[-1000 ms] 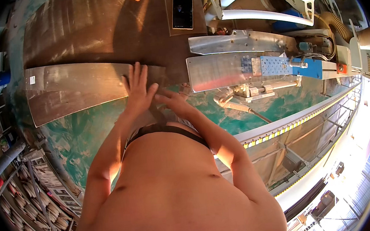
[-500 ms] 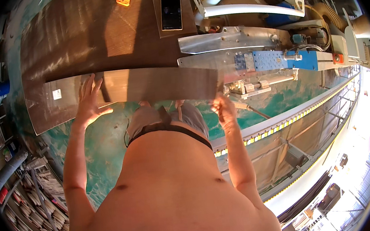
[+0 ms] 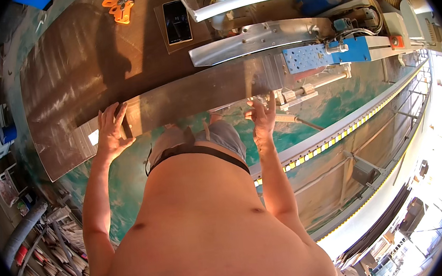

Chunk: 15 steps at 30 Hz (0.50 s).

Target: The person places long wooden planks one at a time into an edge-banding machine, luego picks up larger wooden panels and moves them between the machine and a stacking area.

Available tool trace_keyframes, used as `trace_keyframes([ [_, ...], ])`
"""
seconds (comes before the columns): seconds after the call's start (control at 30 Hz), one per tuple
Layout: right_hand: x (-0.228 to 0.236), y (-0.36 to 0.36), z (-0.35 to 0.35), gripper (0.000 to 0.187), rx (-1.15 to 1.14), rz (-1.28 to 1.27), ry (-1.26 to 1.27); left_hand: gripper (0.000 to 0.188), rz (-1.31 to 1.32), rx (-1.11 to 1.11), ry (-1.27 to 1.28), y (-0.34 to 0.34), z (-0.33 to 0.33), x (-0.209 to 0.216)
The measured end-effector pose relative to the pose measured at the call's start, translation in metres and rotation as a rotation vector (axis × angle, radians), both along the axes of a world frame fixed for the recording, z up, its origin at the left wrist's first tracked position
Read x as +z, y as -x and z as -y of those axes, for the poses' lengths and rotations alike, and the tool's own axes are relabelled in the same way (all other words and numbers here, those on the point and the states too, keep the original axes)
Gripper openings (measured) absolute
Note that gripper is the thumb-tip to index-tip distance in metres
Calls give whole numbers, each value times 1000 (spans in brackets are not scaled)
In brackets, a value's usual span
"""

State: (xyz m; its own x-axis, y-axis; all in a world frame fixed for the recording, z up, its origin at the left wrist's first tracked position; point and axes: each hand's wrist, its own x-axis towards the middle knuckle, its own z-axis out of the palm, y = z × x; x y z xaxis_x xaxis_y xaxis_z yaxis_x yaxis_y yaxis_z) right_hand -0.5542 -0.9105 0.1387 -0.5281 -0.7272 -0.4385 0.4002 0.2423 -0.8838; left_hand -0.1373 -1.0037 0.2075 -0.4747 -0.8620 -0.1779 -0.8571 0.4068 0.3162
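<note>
A long, thin brown panel (image 3: 186, 100) with a white label near its left end lies on the worktable. Its right end reaches the blue perforated plate (image 3: 306, 58) of a machine. My left hand (image 3: 111, 132) rests on the panel near the label, fingers spread over the top and thumb out by the near edge. Close to the right end, my right hand (image 3: 262, 117) is at the near edge with its fingers apart; one fingertip seems to touch the edge.
A phone (image 3: 177, 22) lies on a small board farther back. Left of it is an orange clamp-like tool (image 3: 119, 10). A metal guide (image 3: 260, 41) runs behind the panel, and a white tubular frame (image 3: 267, 1) hangs above. A yellow-marked rail (image 3: 336, 133) crosses at the right.
The panel has slid right, its end now up at the blue plate. My right hand has opened from a closed pose at the panel's corner. The whole view has tilted somewhat.
</note>
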Motion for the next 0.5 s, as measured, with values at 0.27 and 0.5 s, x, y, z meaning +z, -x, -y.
trace_keyframes([
  [0.27, 2, 0, 28, 85, -26, -34, -53, 107, -64, 71, -10, 34, -20, -2],
  [0.5, 5, 9, 43, 80, -8, -21, -94, 101, -65, 87, 38, 43, -16, -8],
])
